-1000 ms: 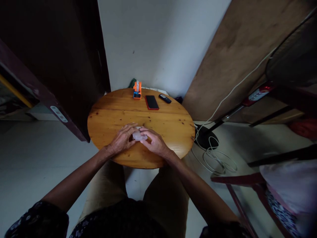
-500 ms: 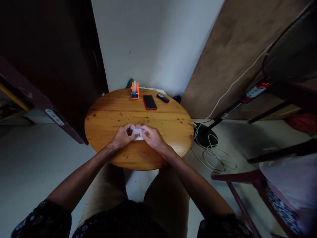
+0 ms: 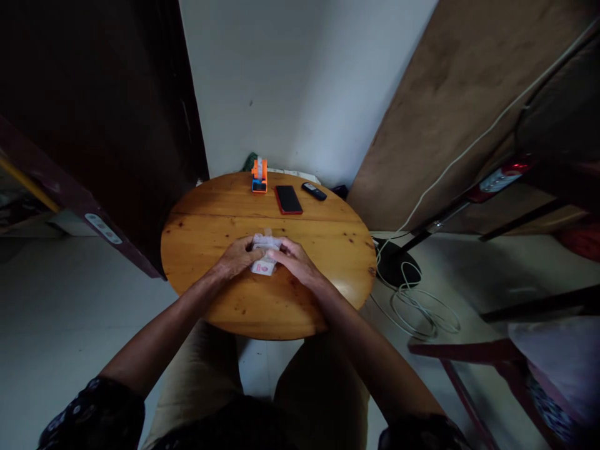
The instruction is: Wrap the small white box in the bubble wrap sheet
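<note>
A small clear plastic packet (image 3: 264,256) with a pink mark near its lower end hangs between my two hands over the middle of the round wooden table (image 3: 206,231). My left hand (image 3: 235,257) pinches its upper left corner with closed fingers. My right hand (image 3: 294,260) pinches the upper right side, fingers closed too. Both wrists rest low over the tabletop.
An orange and blue tape dispenser (image 3: 259,174), a red-cased phone (image 3: 288,199) and a small dark remote (image 3: 314,191) lie at the table's far edge. A dark door (image 3: 117,125) stands left. A coiled white cable (image 3: 417,300) and a fan base are on the floor right.
The packet was bunched between my hands on the table; now it is lifted and pulled out flat so its pink mark shows. The camera view has shifted a little.
</note>
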Available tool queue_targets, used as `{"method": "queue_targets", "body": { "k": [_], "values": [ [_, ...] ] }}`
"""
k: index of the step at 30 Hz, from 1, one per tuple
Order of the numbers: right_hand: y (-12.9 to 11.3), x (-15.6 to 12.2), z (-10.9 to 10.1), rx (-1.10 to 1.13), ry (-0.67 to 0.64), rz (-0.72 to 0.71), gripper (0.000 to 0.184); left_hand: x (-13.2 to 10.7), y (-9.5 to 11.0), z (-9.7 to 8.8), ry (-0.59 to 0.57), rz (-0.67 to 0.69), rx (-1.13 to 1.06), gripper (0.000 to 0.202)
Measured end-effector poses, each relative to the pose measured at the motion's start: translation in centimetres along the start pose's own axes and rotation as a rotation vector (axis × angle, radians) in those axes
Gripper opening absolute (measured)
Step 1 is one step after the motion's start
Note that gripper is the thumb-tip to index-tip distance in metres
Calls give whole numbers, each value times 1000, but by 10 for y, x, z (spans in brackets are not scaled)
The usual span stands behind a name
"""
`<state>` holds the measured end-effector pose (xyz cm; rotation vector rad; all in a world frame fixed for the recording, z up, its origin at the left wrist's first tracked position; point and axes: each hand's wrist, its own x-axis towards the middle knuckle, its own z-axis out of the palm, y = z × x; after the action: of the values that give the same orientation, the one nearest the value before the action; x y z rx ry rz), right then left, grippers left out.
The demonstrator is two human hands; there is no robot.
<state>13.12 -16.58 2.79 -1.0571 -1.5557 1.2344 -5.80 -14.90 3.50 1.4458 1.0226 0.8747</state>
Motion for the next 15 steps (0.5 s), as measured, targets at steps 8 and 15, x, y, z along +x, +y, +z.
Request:
{"method": "queue_targets", "body": {
  "k": [8, 15],
  "values": [
    [7, -8, -2, -4, -11, -51, 63, 2, -13, 7, 83, -4, -115, 47],
    [-15, -33, -6, -592, 288, -340, 39, 0, -17, 10, 58, 73, -176, 55]
  ]
}}
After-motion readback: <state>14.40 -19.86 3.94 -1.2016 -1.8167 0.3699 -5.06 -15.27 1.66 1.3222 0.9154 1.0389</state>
